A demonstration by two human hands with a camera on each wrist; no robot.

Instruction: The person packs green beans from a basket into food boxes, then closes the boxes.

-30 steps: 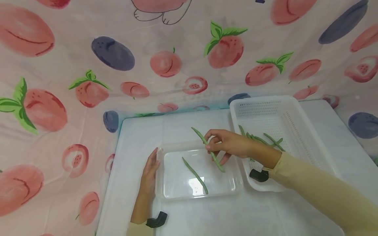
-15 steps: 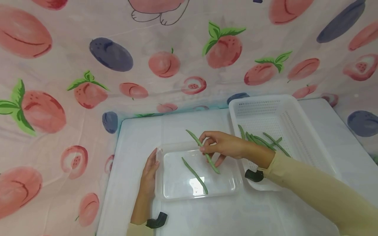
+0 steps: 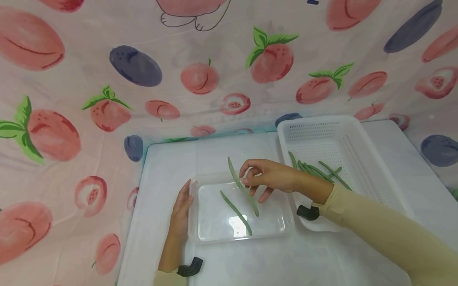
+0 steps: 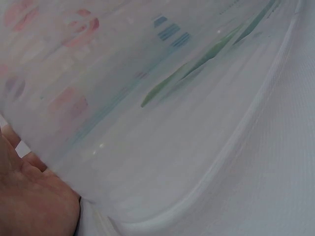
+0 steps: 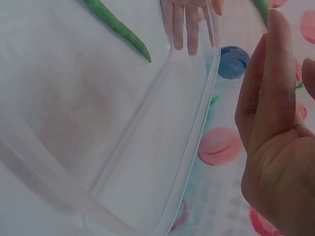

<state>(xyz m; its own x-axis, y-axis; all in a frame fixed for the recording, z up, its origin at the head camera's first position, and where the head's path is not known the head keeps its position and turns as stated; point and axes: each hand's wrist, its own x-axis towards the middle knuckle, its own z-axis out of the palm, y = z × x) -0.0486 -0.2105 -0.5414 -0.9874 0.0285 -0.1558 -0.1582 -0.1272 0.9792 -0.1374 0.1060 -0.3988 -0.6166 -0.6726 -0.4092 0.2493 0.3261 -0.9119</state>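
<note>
My left hand (image 3: 182, 208) rests against the left end of a clear plastic box (image 3: 191, 234), its fingers fairly straight along the wall. One green bean (image 3: 236, 212) lies on the box floor. A second green bean (image 3: 235, 174), slightly blurred, slants over the back of the box, just left of the fingertips of my right hand (image 3: 270, 174). Those fingers are loosely bent, and in the right wrist view the thumb stands apart from the forefinger. Through the box wall in the left wrist view, a bean (image 4: 211, 51) shows hazily.
To the right stands a white perforated basket (image 3: 372, 159) holding several green beans (image 3: 315, 171); my right forearm crosses over its front. Both it and the box stand on a white table (image 3: 229, 262). Behind hangs a fruit-printed cloth (image 3: 222, 43).
My right hand has moved a little left with the bean, and its fingers have let go; the bean has swung steeper and slipped from the fingertips. The left hand has stayed put.
</note>
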